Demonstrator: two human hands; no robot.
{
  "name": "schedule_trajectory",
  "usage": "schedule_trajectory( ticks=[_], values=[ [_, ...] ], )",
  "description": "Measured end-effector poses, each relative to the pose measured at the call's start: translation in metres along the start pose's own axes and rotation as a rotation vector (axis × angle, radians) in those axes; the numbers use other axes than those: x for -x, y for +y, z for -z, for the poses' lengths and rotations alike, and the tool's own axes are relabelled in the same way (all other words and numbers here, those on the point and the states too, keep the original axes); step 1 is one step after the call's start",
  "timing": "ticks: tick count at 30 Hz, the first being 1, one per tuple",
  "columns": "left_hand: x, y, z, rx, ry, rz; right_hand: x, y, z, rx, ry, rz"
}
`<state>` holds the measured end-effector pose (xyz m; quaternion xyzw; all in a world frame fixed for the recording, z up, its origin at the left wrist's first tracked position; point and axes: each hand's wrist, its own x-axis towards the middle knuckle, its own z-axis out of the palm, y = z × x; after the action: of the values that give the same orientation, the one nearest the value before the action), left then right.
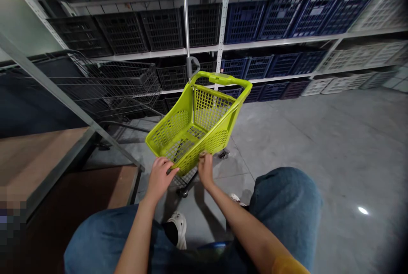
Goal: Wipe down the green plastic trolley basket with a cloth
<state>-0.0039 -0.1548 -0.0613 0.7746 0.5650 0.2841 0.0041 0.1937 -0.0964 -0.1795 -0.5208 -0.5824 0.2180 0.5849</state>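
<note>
A lime-green plastic shopping cart [178, 131] with lattice sides stands in front of me, its basket holding nothing that I can see. My left hand [160, 176] grips the rim at the near corner, thumb and fingers on either side of the edge. Against the lattice of the near right side, my right hand [205, 168] is closed, with a small brownish bit showing at its fingertips; what it is I cannot make out. A grey handle on a metal pole [186, 19] rises behind the cart's push bar [223, 79].
Metal shelving [225, 10] with black crates [162, 27], blue crates [245, 21] and white crates [318, 85] lines the back. A wire shopping cart [121, 80] stands at the left, beside a metal-framed rack with brown boards [41, 151]. Grey floor [318, 138] extends to the right.
</note>
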Motion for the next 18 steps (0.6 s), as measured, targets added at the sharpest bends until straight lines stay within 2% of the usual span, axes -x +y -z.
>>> schedule_trajectory(
  ticks=[3,5,7,11,13,15,18],
  values=[
    [0.0,0.003,0.0,-0.006,-0.001,-0.001,0.063,-0.004,-0.02,-0.119,-0.213,0.02],
    [0.0,0.004,0.002,-0.004,-0.015,-0.005,0.075,0.0,-0.024,-0.144,-0.235,-0.004],
    [0.0,0.005,0.003,-0.002,-0.025,-0.004,0.059,0.011,-0.019,-0.116,-0.162,-0.046],
    [-0.001,0.007,0.0,0.001,-0.011,0.005,-0.016,0.042,0.006,0.029,0.076,-0.098],
    [-0.002,0.009,-0.005,0.004,0.003,0.012,-0.042,0.05,0.015,0.066,0.163,-0.116],
    [-0.002,0.012,-0.01,0.007,0.015,0.022,-0.043,0.05,0.016,0.076,0.208,-0.128],
    [-0.002,0.019,-0.014,0.002,0.027,0.037,0.0,0.037,0.003,0.035,0.135,-0.126]
  ],
)
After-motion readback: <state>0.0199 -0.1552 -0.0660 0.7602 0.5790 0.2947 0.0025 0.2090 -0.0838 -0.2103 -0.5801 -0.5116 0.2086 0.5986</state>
